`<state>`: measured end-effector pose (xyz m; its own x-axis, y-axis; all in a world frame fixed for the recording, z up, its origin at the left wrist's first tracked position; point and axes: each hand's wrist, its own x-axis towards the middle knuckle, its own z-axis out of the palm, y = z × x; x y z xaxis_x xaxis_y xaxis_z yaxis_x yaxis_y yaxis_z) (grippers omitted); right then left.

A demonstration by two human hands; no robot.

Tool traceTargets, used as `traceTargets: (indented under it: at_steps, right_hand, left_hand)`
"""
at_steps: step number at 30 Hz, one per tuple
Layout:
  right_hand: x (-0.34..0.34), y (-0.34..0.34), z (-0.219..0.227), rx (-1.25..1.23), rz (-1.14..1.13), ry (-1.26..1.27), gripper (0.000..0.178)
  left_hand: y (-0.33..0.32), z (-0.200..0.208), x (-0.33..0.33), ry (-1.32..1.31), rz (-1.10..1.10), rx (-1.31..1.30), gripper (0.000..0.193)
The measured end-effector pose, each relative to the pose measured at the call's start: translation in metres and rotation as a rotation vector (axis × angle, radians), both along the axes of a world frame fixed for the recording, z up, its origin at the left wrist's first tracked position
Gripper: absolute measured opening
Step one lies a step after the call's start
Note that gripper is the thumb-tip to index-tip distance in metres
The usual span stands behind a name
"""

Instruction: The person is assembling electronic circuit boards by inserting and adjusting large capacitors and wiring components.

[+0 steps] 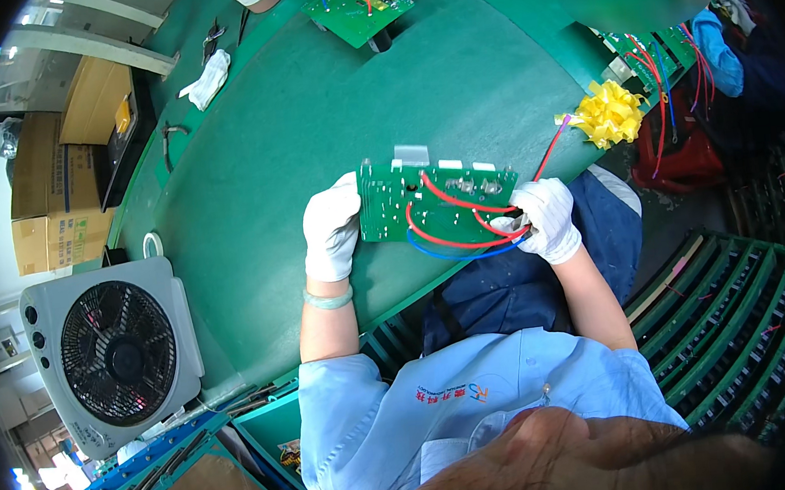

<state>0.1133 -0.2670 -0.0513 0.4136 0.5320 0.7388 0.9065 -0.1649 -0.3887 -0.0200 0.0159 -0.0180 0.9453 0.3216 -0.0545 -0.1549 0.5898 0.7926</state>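
a green circuit board [436,206] sits at the centre of the frame, held above the near edge of a green table [307,122]. the left hand [330,229], in a white glove, grips the board's left edge with fingers closed on it. the right hand [547,219], also gloved, is closed at the board's right end around a bundle of red and blue wires [452,230] that loop across the board's lower face. a yellow ribbon bow [609,113] lies on the table to the upper right, well apart from the board. a second circuit board [356,10] rests at the top centre. a box fan [113,353] stands at the lower left, and cardboard boxes [47,196] sit at the left edge. a white cloth [210,78] lies in the upper left.
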Motion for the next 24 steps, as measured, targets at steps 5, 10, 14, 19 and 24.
traceTargets:
  at_steps: [5, 10, 14, 19, 24]
  right_hand:
    - [-0.002, 0.001, -0.001, 0.005, 0.037, -0.086, 0.036]
    - [-0.001, -0.004, -0.003, -0.006, 0.038, -0.097, 0.036]
    - [0.0, -0.003, -0.004, 0.008, 0.035, -0.101, 0.036]
    - [-0.001, -0.005, -0.008, -0.023, 0.043, -0.084, 0.034]
    - [-0.002, -0.004, -0.009, -0.011, 0.043, -0.089, 0.032]
  left_hand:
    - [0.003, 0.002, 0.001, -0.107, -0.126, 0.174, 0.03]
    - [0.004, 0.006, 0.006, -0.023, -0.151, 0.27, 0.037]
    - [0.003, 0.004, 0.004, -0.014, -0.129, 0.216, 0.037]
    - [0.004, -0.001, 0.003, -0.063, -0.1, 0.166, 0.032]
    - [0.001, 0.003, 0.003, -0.052, -0.094, 0.139, 0.032]
